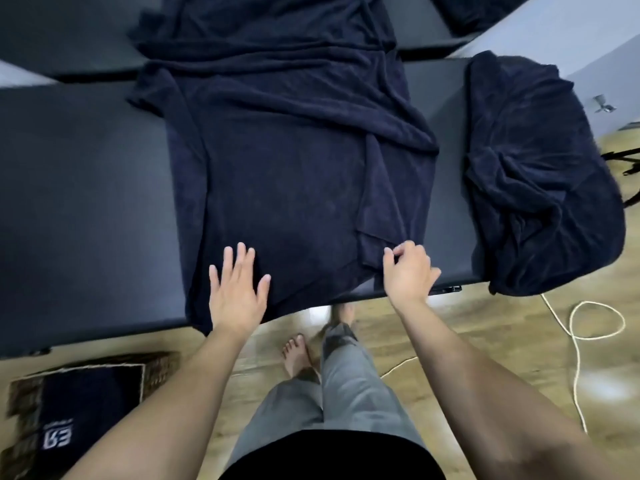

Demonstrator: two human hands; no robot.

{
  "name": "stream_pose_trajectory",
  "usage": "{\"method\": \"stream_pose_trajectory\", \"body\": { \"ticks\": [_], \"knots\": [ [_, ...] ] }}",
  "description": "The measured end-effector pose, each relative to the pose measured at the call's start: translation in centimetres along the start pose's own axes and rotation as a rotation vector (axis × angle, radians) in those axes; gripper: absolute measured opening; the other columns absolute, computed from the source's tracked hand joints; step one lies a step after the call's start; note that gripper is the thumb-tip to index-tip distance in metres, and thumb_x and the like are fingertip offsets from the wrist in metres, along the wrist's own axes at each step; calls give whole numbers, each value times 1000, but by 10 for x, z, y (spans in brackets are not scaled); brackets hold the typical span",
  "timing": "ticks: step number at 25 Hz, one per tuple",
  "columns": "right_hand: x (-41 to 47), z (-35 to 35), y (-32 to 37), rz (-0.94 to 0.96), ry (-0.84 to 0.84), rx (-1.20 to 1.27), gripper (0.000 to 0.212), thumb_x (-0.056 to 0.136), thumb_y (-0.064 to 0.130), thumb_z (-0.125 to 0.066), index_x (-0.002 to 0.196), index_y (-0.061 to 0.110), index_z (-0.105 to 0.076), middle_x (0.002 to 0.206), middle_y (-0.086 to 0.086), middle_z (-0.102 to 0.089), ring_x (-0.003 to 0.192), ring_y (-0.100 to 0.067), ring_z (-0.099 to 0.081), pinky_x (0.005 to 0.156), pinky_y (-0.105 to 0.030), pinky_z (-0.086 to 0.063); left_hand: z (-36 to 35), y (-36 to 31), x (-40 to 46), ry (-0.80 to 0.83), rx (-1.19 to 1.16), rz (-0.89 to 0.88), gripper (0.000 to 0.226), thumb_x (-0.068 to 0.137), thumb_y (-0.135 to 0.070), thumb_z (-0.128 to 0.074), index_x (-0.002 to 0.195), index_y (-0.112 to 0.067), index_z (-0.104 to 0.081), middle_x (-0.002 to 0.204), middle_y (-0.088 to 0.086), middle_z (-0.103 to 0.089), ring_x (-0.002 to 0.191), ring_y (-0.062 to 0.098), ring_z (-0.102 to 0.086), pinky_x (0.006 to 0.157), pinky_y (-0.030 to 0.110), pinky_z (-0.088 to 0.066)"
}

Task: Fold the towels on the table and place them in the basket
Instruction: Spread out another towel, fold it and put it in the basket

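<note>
The left hand [239,289] lay spread flat on the navy towel [287,174], anchoring it at 7 o'clock. The right hand [408,271] pinched its rumpled corner at 5 o'clock; best drawn taut along the bench [86,202] edge before folding.

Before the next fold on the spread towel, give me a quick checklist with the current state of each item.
1. Left hand flat on the spread towel, fingers straight: ok.
2. Right hand pinching the towel's near right edge: ok.
3. Towel lying smooth: not ok, the right side is doubled over and the far end is rumpled.
4. Towel fully on the table: not ok, the near edge hangs over the front.
5. Crumpled towel apart from the spread one: ok, table shows between them.
6. Basket on the floor at the left, a folded dark cloth inside; room left: cannot tell.
</note>
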State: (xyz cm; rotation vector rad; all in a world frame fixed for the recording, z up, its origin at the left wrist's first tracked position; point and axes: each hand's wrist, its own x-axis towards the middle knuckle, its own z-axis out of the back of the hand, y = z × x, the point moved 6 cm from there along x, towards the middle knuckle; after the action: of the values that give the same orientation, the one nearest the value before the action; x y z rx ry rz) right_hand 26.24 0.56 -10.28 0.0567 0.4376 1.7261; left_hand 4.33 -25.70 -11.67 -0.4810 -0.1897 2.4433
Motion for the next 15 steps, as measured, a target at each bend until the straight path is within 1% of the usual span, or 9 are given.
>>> {"method": "stream_pose_trajectory", "body": {
  "ticks": [1, 4, 6, 8, 10, 11, 12, 13, 15],
  "knots": [
    [-4, -1, -6, -59, 6, 54, 22, 95, 42, -62, 99, 21, -61, 111, -4, -62, 104, -32, -61, 93, -46, -35, 5, 16, -5, -37, -46, 101, 63, 105, -46, -39, 159, -17, -26, 168, 3, -17, 156, 26, -6, 126, 48, -6],
    [-7, -7, -27, -395, 9, 312, 52, 88, 47, -72, 124, 16, -53, 133, -11, -51, 114, -39, -60, 102, -52, -38, 16, 71, -26, -165, -214, 445, 67, 101, -42, -50, 155, -9, -29, 164, 13, -26, 152, 34, -17, 121, 54, -17],
    [0, -8, -29, -509, 25, 413, 59, 85, 50, -74, 127, 16, -51, 136, -11, -52, 120, -39, -58, 107, -52, -38, 23, 91, -43, -230, -250, 639, 74, 95, -46, -59, 153, -10, -30, 156, 14, -37, 145, 35, -29, 115, 57, -25],
    [8, -14, -20, -495, 96, 431, 53, 83, 52, -75, 120, 20, -57, 130, -7, -61, 124, -38, -55, 111, -51, -35, 28, 92, -49, -238, -240, 737, 72, 93, -51, -62, 149, -14, -37, 144, 13, -50, 133, 36, -41, 107, 55, -33],
    [7, -17, -10, -478, 151, 476, 54, 82, 52, -75, 123, 20, -61, 121, -5, -64, 120, -34, -56, 113, -50, -35, 27, 83, -46, -225, -318, 796, 56, 96, -49, -58, 139, -15, -49, 133, 12, -60, 125, 37, -49, 104, 52, -34],
    [6, -19, -10, -476, 158, 528, 48, 79, 52, -73, 115, 22, -63, 112, -3, -64, 110, -31, -58, 111, -51, -39, 26, 80, -43, -215, -374, 819, 48, 99, -46, -55, 133, -13, -53, 129, 13, -63, 123, 38, -52, 103, 50, -36],
    [6, -18, -12, -457, 135, 581, 39, 75, 50, -68, 101, 22, -61, 101, -3, -63, 97, -29, -58, 106, -53, -45, 26, 79, -42, -223, -426, 830, 42, 101, -43, -52, 127, -10, -56, 126, 16, -64, 121, 40, -54, 102, 48, -38],
    [6, -15, -17, -428, 91, 638, 34, 72, 46, -62, 89, 17, -58, 92, -4, -63, 87, -30, -57, 99, -53, -50, 27, 82, -43, -256, -476, 844, 38, 103, -39, -50, 122, -8, -58, 126, 19, -64, 120, 41, -55, 101, 47, -40],
    [-1, -2, -34, -408, 0, 684, 26, 74, 35, -58, 80, 11, -53, 82, -6, -61, 80, -32, -57, 89, -51, -54, 32, 104, -52, -326, -544, 921, 37, 103, -36, -50, 124, -6, -58, 131, 22, -61, 122, 42, -54, 102, 45, -42]
  ]
}}
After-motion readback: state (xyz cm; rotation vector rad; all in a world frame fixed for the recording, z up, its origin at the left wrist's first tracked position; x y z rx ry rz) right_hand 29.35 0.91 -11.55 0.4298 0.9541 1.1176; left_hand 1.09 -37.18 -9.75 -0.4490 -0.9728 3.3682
